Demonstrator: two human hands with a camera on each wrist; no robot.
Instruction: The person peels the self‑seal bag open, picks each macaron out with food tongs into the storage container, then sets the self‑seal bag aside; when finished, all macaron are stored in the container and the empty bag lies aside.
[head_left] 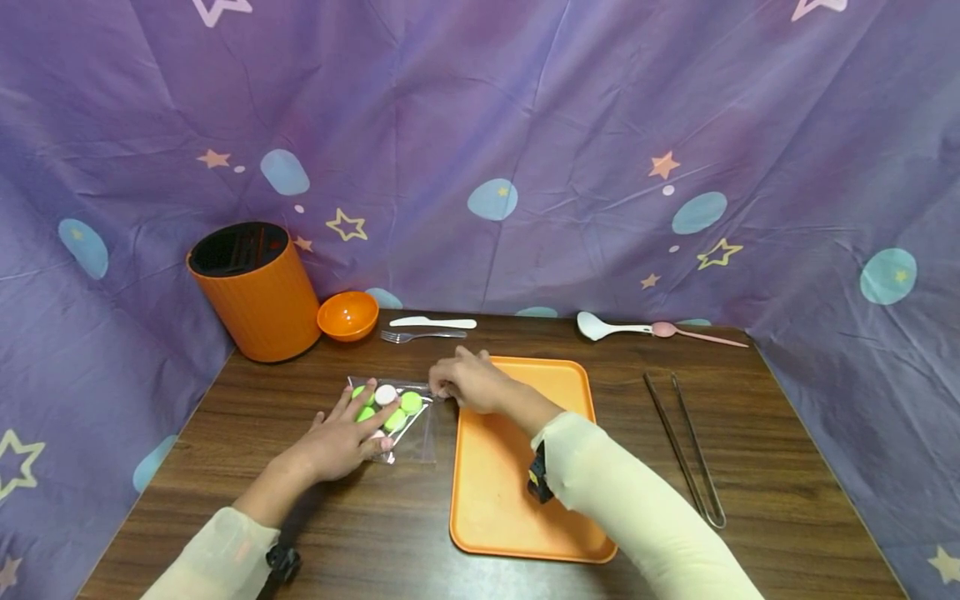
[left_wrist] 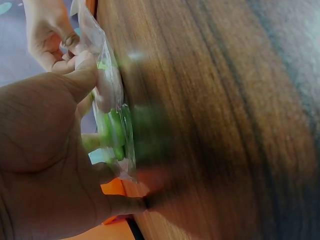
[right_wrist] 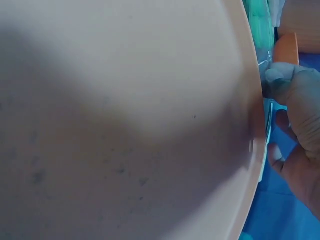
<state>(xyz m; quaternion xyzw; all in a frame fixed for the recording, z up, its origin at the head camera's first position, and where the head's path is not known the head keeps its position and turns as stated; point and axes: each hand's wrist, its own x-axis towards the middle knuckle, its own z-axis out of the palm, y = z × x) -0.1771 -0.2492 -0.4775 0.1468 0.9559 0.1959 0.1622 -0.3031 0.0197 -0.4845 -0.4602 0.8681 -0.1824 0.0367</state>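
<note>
A clear plastic bag (head_left: 414,442) lies on the table, left of the orange tray (head_left: 517,500). Inside it are several round, flat pieces in green (head_left: 410,403) and pale pink or white (head_left: 386,395). My left hand (head_left: 337,442) rests over the bag's left part with fingers spread, partly covering the pieces. At the bag's upper right corner, by the tray's left rim, my right hand (head_left: 468,382) pinches the plastic between thumb and fingers. The right wrist view shows these pinching fingertips (right_wrist: 280,82) just beyond the tray's rim.
Back left stand an orange knife block (head_left: 262,308) and an orange bowl (head_left: 348,317). A white knife (head_left: 433,322) and a fork (head_left: 423,336) lie behind the bag. To the right are a white ladle (head_left: 600,327), a pink spoon (head_left: 697,335) and metal tongs (head_left: 693,450).
</note>
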